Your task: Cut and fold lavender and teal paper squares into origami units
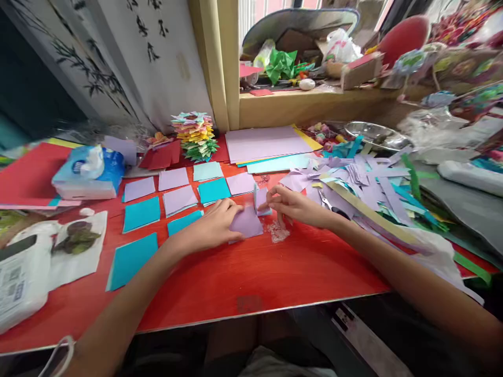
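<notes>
My left hand point(216, 225) rests at the left side of a purple paper square point(248, 224), its thumb and fingers on the sheet and holding it on the red table. At the square's upper right, my right hand point(294, 205) has its fingers bent in a pinch at a small purple paper piece point(262, 198), which stands partly raised with a pale blue edge under it. Rows of square paper stacks lie to the left and behind, such as a teal stack point(214, 190) and a purple stack point(179, 200).
A heap of paper strips point(361, 180) covers the right side, with scissors point(328, 204) at its near edge. Behind stand a folded-paper tower point(195, 137) and large purple sheets point(263, 144). A tissue pack point(89, 173) sits at left, a metal bowl point(377, 135) at back right.
</notes>
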Available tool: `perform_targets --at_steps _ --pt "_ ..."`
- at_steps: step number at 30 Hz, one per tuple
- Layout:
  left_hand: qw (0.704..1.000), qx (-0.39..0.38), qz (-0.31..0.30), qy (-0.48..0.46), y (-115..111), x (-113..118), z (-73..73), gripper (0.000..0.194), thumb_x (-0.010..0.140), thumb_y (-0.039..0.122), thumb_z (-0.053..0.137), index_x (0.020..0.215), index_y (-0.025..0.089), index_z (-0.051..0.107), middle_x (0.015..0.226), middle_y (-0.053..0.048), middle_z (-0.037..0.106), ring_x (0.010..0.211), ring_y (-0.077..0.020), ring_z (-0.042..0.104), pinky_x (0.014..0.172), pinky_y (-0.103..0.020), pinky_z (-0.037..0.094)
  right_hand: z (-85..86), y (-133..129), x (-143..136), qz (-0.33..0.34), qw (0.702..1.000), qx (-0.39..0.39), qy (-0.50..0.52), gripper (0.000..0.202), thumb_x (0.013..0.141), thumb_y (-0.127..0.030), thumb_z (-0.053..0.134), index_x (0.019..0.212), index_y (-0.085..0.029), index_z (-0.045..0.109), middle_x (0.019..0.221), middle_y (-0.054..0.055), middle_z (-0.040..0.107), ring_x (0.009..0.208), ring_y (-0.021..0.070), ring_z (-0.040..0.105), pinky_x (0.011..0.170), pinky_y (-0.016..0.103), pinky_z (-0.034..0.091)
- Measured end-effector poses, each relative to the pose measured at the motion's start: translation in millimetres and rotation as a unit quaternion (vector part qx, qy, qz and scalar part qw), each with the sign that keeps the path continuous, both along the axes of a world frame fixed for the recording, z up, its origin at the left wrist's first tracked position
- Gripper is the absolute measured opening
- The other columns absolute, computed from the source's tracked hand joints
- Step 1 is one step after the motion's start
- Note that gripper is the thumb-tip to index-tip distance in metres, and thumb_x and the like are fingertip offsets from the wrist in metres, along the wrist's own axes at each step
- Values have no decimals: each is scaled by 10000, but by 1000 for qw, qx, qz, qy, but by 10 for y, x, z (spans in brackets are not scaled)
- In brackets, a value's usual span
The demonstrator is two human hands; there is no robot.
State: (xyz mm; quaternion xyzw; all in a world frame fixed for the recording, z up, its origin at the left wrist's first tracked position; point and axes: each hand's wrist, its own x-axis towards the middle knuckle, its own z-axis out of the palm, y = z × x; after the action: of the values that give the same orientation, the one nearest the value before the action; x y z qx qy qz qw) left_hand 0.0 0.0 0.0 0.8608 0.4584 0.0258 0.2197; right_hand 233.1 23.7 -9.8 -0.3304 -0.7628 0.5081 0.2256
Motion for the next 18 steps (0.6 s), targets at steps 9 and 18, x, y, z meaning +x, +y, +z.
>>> perform_targets --at_steps 9,18 --pt "977 163 107 -91 -10 215 -157 443 842 460 452 1180 174 463 1069 -77 593 1001 -216 522 856 -349 416 86 -134 -62 20 999 -10 -47 98 876 -229 388 792 -206 342 1039 74 610 477 62 520 475 256 436" --pt "953 283 57 -96 1 246 -247 220 881 161 393 1046 167 538 958 -50 637 905 -184 564 818 -331 414 73 -21 -22 -215 947 217 -97 329 776 -312 578 1052 -194 442 947 39 527 546 75 424 534 250 383"
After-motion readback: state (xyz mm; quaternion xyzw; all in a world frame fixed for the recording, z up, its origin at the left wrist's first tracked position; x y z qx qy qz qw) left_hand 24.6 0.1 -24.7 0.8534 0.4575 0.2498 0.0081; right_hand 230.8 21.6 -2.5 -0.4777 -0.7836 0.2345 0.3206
